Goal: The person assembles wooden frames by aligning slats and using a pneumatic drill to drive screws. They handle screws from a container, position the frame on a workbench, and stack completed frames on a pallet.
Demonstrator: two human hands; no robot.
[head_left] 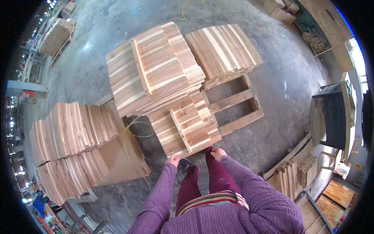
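A wooden panel (pixel 171 132) of glued light and brown strips lies in front of me, its near edge toward my legs. A narrow pale batten (pixel 180 130) runs across its top. My left hand (pixel 173 159) is closed on the panel's near left corner. Close to the near right corner, my right hand (pixel 218 153) has its fingers curled in, just in front of my knee. Whether it touches the panel or something else cannot be made out. Right behind the panel rises a tall stack of similar panels (pixel 159 62), with another batten (pixel 141 68) lying across it.
More boards (pixel 224 48) are stacked on a wooden pallet (pixel 233 100) at the far right. Two rows of panels (pixel 74 140) stand on a brown sheet (pixel 120 156) to my left. A yellowish hose (pixel 125 134) loops on the floor between. Boards (pixel 286 179) lean at my right.
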